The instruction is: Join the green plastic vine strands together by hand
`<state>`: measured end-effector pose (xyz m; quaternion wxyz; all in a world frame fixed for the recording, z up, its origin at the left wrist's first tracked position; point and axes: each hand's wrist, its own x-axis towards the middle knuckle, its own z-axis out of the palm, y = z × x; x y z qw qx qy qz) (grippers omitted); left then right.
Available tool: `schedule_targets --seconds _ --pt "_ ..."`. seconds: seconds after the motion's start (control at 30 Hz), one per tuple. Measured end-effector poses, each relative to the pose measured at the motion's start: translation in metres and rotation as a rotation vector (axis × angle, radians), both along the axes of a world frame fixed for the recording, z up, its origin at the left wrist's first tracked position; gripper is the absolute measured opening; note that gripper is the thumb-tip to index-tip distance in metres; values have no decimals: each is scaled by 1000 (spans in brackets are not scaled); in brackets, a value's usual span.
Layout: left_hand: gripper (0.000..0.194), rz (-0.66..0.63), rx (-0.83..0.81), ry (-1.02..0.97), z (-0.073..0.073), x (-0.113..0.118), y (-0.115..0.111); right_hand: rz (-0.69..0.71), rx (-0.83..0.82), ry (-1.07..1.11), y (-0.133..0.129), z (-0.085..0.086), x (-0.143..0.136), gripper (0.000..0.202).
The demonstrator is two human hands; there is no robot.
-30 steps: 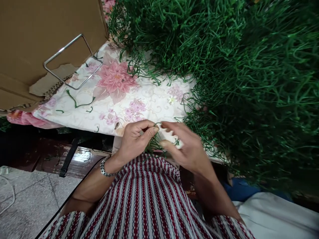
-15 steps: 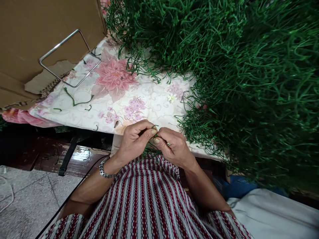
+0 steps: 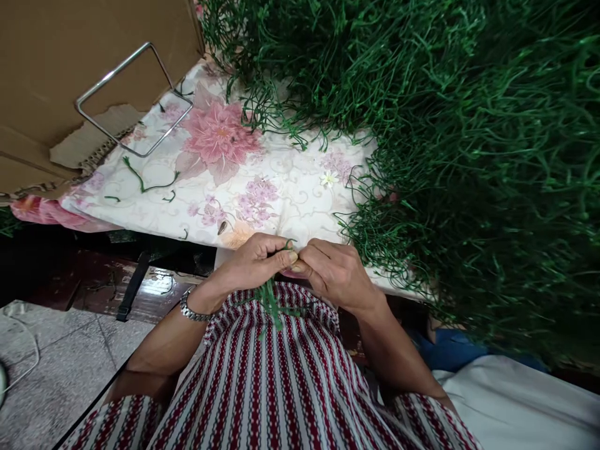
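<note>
Close to my body, at the table's near edge, my left hand [image 3: 260, 259] and my right hand [image 3: 335, 272] meet fingertip to fingertip. A green plastic grass sprig [image 3: 269, 303] hangs below my left fingers, which are closed on it; a thin end curls out above the thumb. The thumb and fingers of my right hand pinch right beside it, and what lies between them is hidden. Just beyond both hands spreads the flowered tablecloth [image 3: 300, 194]. A large heap of the same green sprigs [image 3: 445, 144] covers the right and far side.
A bent metal wire frame [image 3: 115, 140] stands at the left against a cardboard box [image 3: 94, 56] with a torn flap. Loose green bits [image 3: 145, 186] lie on the cloth near it. Below the table edge is a black strap [image 3: 132, 290]. Pale cloth [image 3: 510, 400] lies at lower right.
My left hand has turned flatter, and the green sprig now hangs out below it in fuller view. Both hands stay together. The whole view has shifted slightly.
</note>
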<state>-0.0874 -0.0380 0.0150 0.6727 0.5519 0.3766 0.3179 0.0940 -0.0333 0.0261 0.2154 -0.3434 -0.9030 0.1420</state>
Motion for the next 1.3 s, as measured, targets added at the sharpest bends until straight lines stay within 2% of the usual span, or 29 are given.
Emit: schedule_targets --seconds 0.1,0.2,0.3,0.4,0.53,0.63,0.7,0.77,0.83,0.93,1.07,1.13,1.3 --pt "36 -34 34 -116 -4 -2 -4 178 -300 150 3 0 1 28" --pt "33 -56 66 -240 -4 -2 -9 334 -704 472 3 -8 -1 32" --pt "32 19 -4 -330 -5 -1 -16 307 -948 789 -3 -20 -8 31" --pt "31 118 -87 -376 -8 2 -22 252 -1045 980 -10 -30 -16 31" --pt "32 151 -64 -350 -8 4 -23 206 -1053 1035 -13 -33 -18 32" --pt "27 171 145 -207 -4 5 -20 111 -946 948 -10 -28 -14 36" --pt "18 283 383 -33 -2 6 -19 30 -806 813 -9 -23 -12 35" --pt "12 456 589 132 0 7 -18 -54 -650 668 -9 -18 -12 32" --pt "11 599 686 213 -1 8 -18 -129 -521 555 -11 -14 -13 26" --pt "6 614 609 143 -5 7 -17 -211 -389 456 -14 -10 -15 15" --pt "3 506 309 -87 -12 7 -14 -168 -394 382 -13 -10 -18 27" --pt "2 540 244 -130 -15 9 -14 -190 -426 425 -14 -14 -22 25" --pt "6 655 198 -133 -18 17 -20 -308 -589 664 -19 -26 -31 13"
